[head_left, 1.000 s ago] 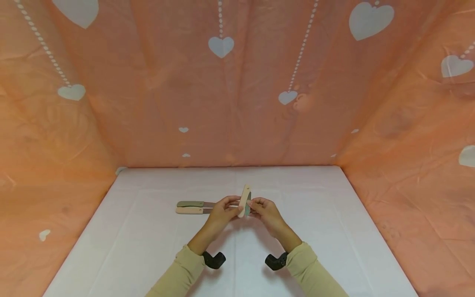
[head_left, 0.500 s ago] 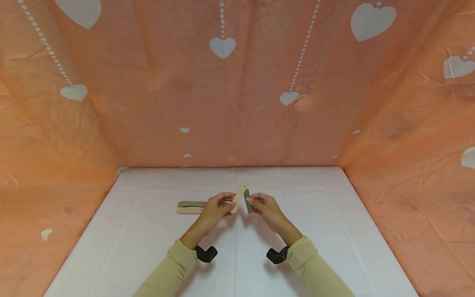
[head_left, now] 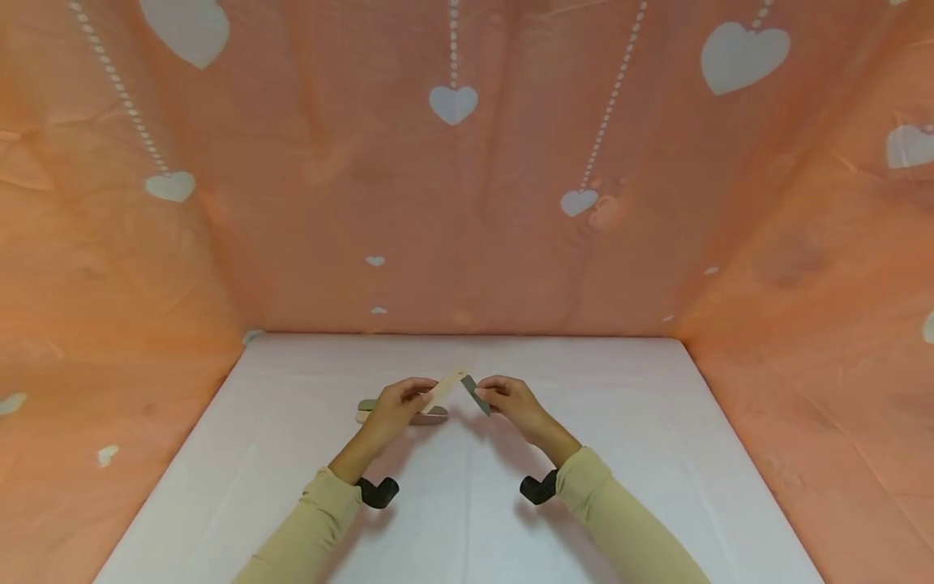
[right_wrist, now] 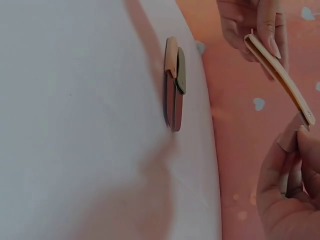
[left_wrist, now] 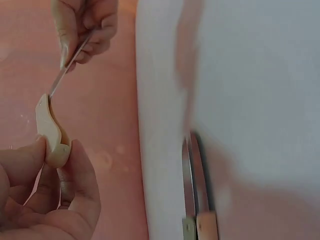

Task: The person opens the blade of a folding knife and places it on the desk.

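A folding knife is held above the table, its cream handle (head_left: 442,391) and grey blade (head_left: 476,396) spread in an upside-down V with the pivot at the top. My left hand (head_left: 395,408) pinches the handle between thumb and fingers. The blade is pinched by my right hand (head_left: 516,407), near its free end. In the left wrist view, a slot runs along the handle's inner side. Below and left on the table lie two unfolded knives side by side, a green-handled knife (left_wrist: 189,228) and a peach-handled knife (left_wrist: 207,226); my left hand partly hides them in the head view.
A white-covered table (head_left: 467,503) spans the lower part of the head view. Orange curtains (head_left: 328,203) with white hearts rise behind it and along both sides. Black wrist-worn devices (head_left: 379,492) hang below both sleeves.
The blade has swung out from beside the handle to a wide angle. My left hand has moved left with the handle, now covering more of the knives on the table.
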Tool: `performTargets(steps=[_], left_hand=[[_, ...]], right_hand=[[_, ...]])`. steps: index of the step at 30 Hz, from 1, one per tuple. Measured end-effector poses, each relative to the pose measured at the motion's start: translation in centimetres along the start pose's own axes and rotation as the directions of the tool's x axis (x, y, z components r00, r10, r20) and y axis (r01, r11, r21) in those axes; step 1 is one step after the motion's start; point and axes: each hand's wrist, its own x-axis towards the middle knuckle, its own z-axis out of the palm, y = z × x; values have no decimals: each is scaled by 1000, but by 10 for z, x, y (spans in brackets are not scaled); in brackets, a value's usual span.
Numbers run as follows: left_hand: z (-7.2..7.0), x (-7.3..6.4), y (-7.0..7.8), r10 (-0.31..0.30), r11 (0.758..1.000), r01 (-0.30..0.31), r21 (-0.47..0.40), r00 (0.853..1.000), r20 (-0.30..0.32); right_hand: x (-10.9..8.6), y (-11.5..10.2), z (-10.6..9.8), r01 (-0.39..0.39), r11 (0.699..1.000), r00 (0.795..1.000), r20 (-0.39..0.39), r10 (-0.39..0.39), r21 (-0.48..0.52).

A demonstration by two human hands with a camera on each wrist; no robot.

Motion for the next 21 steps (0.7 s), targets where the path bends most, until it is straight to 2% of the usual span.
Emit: performTargets(steps=[4,6,7,10,13,15,17,21], left_hand=[[-12,1,-3,8,1000,-7,0,1000,22],[-18,1,-5,24,997,-25,67,1000,12],[-21,0,-5,40,991,-38,128,999,-7],[-28,1,-8,84,957,-70,282,996,-37],[-33,2,-9,83,938,-65,341,996,-38],[-37,3,-10,66,928,-49,368,997,-34],[-40,5,-11,51,921,-35,389,998,-32],[-47,11,-16,39,910,-27,414,999,-22]], right_hand=[[10,5,5,19,998,1000,5,-19,-68],[14,4,9,20,995,1000,6,-19,-103],[16,3,11,23,993,1000,7,-22,-119],[21,2,14,39,984,999,10,-38,-176],[27,3,15,42,966,999,12,-40,-254],[31,4,16,52,945,999,17,-49,-324],[35,5,17,84,910,996,28,-79,-405],[42,8,18,183,801,981,53,-187,-569]])
